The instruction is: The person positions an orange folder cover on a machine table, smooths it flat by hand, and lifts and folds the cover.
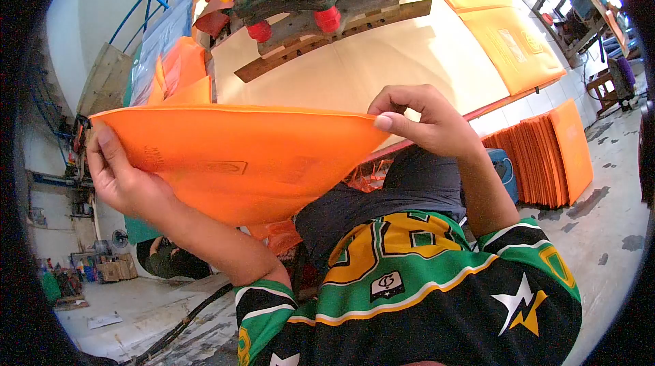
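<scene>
Gripping its upper corners in a pinch, the left hand (126, 168) and right hand (423, 120) hold an orange sheet (205, 141) by the table (307, 83); beyond are a green frame (293, 1) with red feet and, rightward, stacked orange folders (535, 161).

Bright orange sheet (249, 151), dark printed lettering, small outlined rectangle, held up by both ends, top edge nearly straight

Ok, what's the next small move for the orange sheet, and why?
I'd likely lower the orange sheet onto the cream board: the left hand and right hand hold its ends, and the board lies just beyond it.
</scene>
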`<act>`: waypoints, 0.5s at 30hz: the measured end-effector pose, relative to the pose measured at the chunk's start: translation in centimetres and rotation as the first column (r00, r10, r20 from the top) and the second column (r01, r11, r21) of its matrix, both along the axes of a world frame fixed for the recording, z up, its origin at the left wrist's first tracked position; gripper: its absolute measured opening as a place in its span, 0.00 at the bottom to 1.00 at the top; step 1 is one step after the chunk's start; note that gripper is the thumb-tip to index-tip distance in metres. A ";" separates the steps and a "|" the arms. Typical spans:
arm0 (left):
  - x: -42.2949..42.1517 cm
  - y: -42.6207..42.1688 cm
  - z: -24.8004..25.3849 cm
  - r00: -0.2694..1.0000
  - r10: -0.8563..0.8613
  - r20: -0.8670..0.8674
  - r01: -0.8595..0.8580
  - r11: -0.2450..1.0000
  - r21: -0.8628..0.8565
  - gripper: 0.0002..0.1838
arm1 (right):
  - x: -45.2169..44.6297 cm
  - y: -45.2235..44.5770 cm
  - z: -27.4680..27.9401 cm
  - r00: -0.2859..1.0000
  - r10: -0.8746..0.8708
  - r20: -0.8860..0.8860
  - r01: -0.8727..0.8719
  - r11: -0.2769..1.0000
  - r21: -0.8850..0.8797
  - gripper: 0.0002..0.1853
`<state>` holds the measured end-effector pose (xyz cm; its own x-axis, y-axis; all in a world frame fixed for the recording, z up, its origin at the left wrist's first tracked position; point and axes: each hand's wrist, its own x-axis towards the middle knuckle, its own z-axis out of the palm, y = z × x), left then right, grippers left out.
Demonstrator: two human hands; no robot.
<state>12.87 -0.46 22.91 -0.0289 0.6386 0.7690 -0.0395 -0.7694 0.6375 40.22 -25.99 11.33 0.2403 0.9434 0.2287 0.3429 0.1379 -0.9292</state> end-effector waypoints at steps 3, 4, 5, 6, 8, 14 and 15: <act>-1.1 0.7 0.3 0.997 0.060 0.050 -0.059 0.998 -0.018 0.13 | 0.2 -0.2 -0.2 0.999 0.037 -0.020 -0.037 0.999 -0.008 0.11; -1.5 1.0 0.4 0.997 0.059 0.049 -0.059 0.998 -0.017 0.13 | 0.2 -0.2 -0.2 0.997 0.062 -0.039 -0.062 0.998 -0.016 0.11; -1.8 1.2 0.5 0.997 0.063 0.050 -0.062 0.998 -0.030 0.13 | 0.1 -0.2 -0.4 0.997 0.061 -0.040 -0.061 0.998 -0.016 0.11; -1.9 1.3 0.6 0.997 0.066 0.050 -0.064 0.997 -0.042 0.14 | 0.0 -0.2 -0.8 0.991 0.058 -0.119 -0.058 0.998 -0.001 0.10; -2.0 1.3 0.8 0.996 0.059 0.067 -0.056 0.997 -0.044 0.14 | -0.1 -0.1 -1.2 0.979 0.054 -0.197 -0.052 0.999 0.015 0.10; -4.0 3.5 0.4 0.998 0.061 0.034 -0.059 0.996 -0.064 0.18 | -0.6 0.0 -0.8 0.945 0.069 -0.320 -0.054 0.997 0.055 0.08; -4.1 3.7 0.4 0.998 0.061 0.034 -0.058 0.995 -0.075 0.19 | -0.7 0.0 -0.8 0.916 0.093 -0.390 -0.076 0.995 0.059 0.08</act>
